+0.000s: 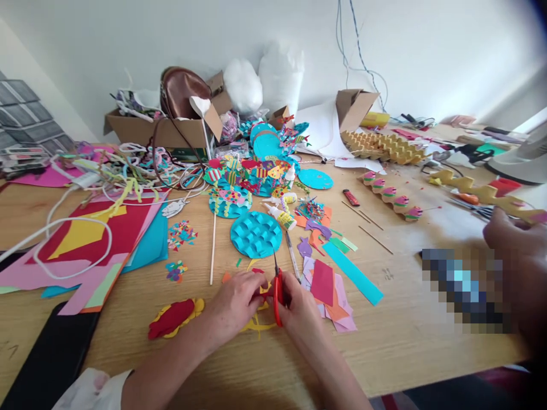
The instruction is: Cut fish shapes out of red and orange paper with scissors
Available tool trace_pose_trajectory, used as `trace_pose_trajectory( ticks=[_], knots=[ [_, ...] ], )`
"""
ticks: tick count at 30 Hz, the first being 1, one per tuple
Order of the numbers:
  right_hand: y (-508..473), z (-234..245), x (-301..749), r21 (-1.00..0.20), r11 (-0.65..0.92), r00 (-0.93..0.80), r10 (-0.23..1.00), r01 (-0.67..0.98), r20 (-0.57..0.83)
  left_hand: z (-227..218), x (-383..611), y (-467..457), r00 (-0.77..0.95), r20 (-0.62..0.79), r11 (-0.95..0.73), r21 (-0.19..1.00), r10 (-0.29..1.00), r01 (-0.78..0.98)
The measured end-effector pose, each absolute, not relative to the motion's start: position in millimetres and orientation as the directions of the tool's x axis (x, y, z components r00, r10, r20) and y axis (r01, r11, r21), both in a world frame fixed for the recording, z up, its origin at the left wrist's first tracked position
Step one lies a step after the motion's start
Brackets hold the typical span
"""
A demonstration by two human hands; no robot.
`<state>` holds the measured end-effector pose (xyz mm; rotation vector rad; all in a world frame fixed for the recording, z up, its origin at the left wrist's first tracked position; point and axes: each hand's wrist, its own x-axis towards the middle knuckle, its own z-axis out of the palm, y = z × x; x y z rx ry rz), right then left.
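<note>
- Right hand is closed around the red-handled scissors, the handles at the thumb and fingers, the blades jutting forward beyond the grip.
- Left hand has its fingers bent together just beside the scissors; whether they pinch a small piece is hidden.
- Yellow paper strips lie beneath and between the two hands, partly covered by them.
- From the head view, the blade tip comes up to the near edge of a blue disc with raised paper curls.
- Red and yellow cutouts lie stacked left of the left hand, apart from it.
- Paper pieces spread just right of the right hand.
</note>
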<state>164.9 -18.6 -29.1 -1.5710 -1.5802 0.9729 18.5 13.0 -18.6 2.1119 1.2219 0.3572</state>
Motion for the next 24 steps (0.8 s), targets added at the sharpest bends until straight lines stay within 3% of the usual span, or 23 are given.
trace_pose_trajectory(
  ticks=[8,16,24],
  knots=[
    [-22,-33,166,-0.899,-0.016,0.029,1.0,0.438,-0.004,-14,16,11,0.511,-0.082,-0.299,0.727,0.856,0.618],
    [-20,-25,166,-0.9,-0.053,-0.023,0.997,0.432,-0.07,-11,15,11,0.464,-0.106,-0.168,0.843,0.88,0.511],
    [-11,-27,164,-0.985,-0.17,-0.038,0.985,-0.018,-0.17,-18,9,16,0.434,-0.192,0.054,0.949,0.88,0.311]
  ],
)
